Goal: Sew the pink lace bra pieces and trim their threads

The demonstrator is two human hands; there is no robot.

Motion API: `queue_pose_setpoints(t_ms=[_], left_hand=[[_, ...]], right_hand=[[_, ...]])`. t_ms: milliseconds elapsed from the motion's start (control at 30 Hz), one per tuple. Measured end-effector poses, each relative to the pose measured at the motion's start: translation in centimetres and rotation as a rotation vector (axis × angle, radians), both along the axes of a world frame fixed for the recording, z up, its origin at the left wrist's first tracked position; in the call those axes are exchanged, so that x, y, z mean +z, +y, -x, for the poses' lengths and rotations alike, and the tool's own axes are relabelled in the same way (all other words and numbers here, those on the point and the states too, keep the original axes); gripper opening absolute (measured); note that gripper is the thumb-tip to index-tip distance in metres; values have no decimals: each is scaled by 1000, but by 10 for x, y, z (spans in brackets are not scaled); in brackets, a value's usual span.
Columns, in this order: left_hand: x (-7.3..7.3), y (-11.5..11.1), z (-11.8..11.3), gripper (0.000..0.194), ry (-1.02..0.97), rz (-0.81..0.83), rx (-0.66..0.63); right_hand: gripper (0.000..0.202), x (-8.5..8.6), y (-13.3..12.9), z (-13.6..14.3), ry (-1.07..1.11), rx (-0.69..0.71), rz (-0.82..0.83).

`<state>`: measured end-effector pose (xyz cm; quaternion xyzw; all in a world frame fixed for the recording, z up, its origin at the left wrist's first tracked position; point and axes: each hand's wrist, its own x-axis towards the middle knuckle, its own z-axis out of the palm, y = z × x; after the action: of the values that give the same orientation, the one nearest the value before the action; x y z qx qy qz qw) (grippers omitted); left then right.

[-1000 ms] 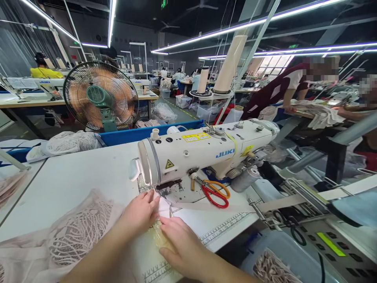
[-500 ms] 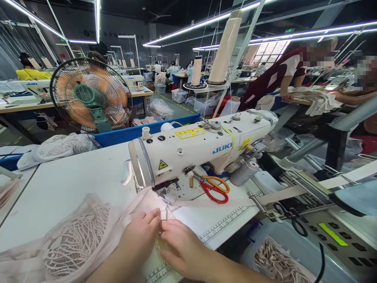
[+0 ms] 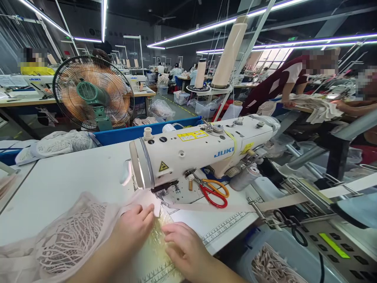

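Note:
My left hand (image 3: 137, 222) is closed on the edge of a pale pink garment (image 3: 134, 198), near the needle end of a white JUKI sewing machine (image 3: 188, 151). The garment's lace-patterned cup (image 3: 73, 237) lies spread on the table to the left. My right hand (image 3: 187, 245) is apart from the cloth, fingers loosely bent and nothing visible in them, over a yellowish clear film (image 3: 157, 237) on the tabletop. A pale elastic band (image 3: 212, 207) runs from the right toward the presser foot, whose needle is hidden. Scissors with red and orange handles (image 3: 215, 192) lie by the machine.
A grey thread cone (image 3: 244, 179) stands behind the scissors. Black scissors (image 3: 290, 228) hang at the right, above a clear bin (image 3: 250, 259) of beige strips. A large fan (image 3: 94, 93) stands beyond the table; lace cups (image 3: 63, 143) lie at its left edge. Co-workers sit or lean farther back.
My right hand has let go of the garment edge and moved right and slightly down. My left hand has shifted a little left, still holding the cloth.

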<state>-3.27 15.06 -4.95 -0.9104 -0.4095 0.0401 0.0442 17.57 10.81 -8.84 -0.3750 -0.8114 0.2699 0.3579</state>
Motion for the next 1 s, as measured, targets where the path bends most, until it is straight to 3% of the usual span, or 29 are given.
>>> queue_pose_setpoints(t_ms=[167, 367, 633, 833, 1000], left_hand=[[3, -1, 5, 35, -5, -43, -73], [-6, 8, 12, 34, -9, -46, -87], [1, 18, 15, 42, 65, 27, -31], [9, 26, 17, 39, 17, 64, 42], [12, 35, 19, 39, -10, 102, 102]], right_hand=[[14, 0, -1, -1, -9, -1, 8], [14, 0, -1, -2, -15, 8, 27], [15, -1, 0, -1, 12, -9, 44], [14, -4, 1, 1, 27, -5, 42], [13, 3, 1, -3, -5, -3, 54]])
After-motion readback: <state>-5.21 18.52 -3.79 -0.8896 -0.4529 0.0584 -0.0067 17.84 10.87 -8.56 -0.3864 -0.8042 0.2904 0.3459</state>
